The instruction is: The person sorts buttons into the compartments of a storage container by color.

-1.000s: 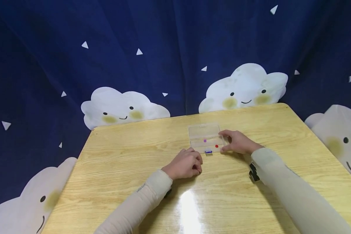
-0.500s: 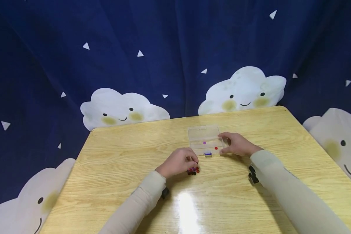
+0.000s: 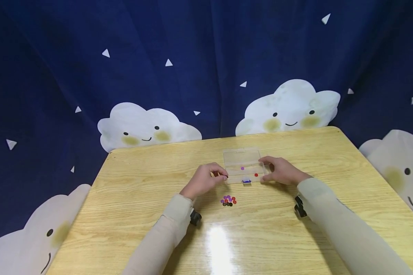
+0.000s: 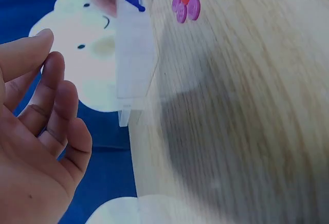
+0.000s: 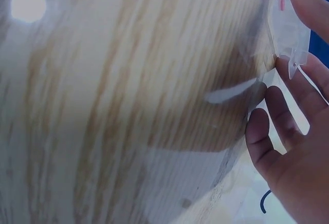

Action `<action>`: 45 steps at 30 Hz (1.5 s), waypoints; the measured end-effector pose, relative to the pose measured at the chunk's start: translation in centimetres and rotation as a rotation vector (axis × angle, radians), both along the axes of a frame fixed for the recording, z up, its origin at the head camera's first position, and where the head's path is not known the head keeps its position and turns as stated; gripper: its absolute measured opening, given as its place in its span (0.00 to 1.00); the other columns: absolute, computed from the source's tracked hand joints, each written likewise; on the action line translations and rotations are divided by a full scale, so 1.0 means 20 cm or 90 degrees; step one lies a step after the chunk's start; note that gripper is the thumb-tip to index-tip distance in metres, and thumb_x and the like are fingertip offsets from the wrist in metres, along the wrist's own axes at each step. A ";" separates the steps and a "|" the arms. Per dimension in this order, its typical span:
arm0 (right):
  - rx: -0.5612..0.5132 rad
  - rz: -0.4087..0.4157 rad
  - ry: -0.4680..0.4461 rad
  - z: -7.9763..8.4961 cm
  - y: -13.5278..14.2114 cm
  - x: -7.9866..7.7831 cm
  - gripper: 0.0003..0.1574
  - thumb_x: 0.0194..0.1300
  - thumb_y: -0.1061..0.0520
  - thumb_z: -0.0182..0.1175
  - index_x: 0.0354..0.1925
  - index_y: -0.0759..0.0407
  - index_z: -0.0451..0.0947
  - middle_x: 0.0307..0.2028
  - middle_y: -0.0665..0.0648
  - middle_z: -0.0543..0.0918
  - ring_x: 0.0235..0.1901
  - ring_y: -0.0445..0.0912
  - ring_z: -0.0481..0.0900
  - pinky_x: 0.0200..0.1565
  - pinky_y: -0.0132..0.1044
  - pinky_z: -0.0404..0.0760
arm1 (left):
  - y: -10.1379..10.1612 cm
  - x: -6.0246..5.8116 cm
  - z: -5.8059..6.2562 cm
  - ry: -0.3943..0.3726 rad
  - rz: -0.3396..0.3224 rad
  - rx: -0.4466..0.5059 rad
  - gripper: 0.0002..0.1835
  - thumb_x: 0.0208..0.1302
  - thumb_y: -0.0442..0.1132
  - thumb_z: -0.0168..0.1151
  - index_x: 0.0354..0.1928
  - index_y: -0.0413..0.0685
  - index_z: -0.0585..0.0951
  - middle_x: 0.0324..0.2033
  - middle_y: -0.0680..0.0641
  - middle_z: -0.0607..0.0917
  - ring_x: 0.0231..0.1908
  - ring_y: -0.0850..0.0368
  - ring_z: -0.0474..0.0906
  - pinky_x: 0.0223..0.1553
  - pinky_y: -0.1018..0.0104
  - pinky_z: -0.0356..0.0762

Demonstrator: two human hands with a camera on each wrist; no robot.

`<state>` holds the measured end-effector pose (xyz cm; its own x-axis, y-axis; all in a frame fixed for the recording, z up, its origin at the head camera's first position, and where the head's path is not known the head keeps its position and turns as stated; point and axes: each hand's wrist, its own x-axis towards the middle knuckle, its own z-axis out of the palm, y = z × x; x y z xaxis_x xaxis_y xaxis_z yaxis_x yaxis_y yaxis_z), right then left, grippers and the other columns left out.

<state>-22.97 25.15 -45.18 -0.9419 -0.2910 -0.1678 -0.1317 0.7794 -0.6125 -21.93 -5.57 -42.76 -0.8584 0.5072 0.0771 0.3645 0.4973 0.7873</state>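
Note:
A clear plastic box point(image 3: 234, 179) with a blue latch point(image 3: 246, 181) stands on the table, its lid point(image 3: 241, 156) raised at the back. One purple button point(image 3: 242, 168) and one red button point(image 3: 256, 175) lie inside. My right hand point(image 3: 283, 170) grips the box's right end, thumb at the front and fingers behind. At the box's left front corner, my left hand point(image 3: 205, 178) pinches a small dark button point(image 3: 227, 176) between thumb and index finger; in the left wrist view those fingertips hide it. In front lies a cluster of purple, red and black buttons point(image 3: 228, 200).
The wooden table point(image 3: 141, 191) ends at a navy curtain point(image 3: 179, 30) printed with white clouds. Light glares off the tabletop near the front. Black wrist cameras point(image 3: 195, 217) sit under both sleeves.
My left hand first covered the buttons, then lifted from the cluster with a dark button and moved up to the box's left corner. My right hand keeps its grip on the box.

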 end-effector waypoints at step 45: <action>-0.024 0.000 -0.006 -0.01 0.01 -0.01 0.47 0.56 0.47 0.73 0.68 0.59 0.67 0.64 0.68 0.73 0.56 0.58 0.73 0.62 0.58 0.71 | 0.04 -0.11 -0.05 0.007 0.085 0.002 0.06 0.67 0.40 0.64 0.39 0.52 0.89 0.41 0.51 0.87 0.40 0.58 0.76 0.42 0.66 0.76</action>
<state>-23.16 25.30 -45.44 -0.9404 -0.2969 -0.1659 -0.1252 0.7556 -0.6429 -24.10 -4.78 -43.73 -0.9173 0.3883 0.0883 0.3039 0.5392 0.7855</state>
